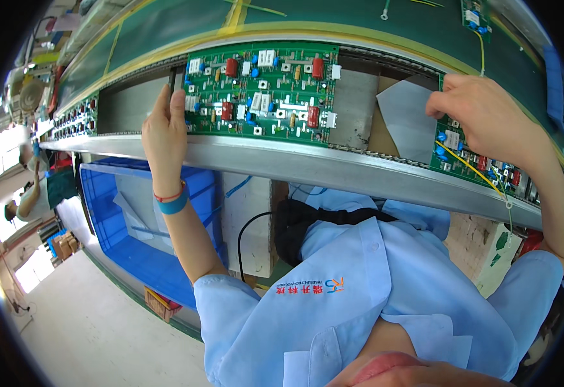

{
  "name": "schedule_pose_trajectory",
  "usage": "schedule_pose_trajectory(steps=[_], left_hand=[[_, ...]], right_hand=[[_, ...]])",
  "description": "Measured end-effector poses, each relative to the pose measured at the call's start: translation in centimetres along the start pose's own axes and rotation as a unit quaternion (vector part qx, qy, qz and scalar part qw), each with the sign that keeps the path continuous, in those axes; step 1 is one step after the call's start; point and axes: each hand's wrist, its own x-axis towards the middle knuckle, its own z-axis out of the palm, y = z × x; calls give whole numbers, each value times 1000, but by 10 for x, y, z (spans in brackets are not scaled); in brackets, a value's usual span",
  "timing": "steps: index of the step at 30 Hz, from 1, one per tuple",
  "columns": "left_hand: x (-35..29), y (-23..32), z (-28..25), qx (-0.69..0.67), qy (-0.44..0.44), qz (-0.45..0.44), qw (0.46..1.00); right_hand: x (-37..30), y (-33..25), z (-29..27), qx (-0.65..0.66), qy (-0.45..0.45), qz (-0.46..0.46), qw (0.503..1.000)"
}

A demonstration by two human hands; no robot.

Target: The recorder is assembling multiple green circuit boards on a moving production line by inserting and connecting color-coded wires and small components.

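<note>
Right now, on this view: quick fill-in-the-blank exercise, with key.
1. The left hand is at the ____ end of the middle circuit board.
2. That board carries ____ large red components.
3. The loose wire across the board near the right hand is ____ in colour.
4. The large plastic bin below the metal rail is ____ in colour.

Missing words: left; four; yellow; blue.

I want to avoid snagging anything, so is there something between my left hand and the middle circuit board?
Nothing visible there: your left hand sits at the left edge of the middle circuit board, though contact is unclear.
</note>
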Motion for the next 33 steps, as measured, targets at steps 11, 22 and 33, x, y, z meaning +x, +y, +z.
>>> schedule_pose_trajectory(steps=[11,22,33], left_hand=[[-11,82,-2,38,-132,51,989],[-20,155,6,110,-211,202,950],[-25,196,12,73,-236,247,937]], right_hand=[[-92,43,3,51,16,125,991],[-175,90,31,117,38,231,965],[-264,151,37,154,20,391,907]])
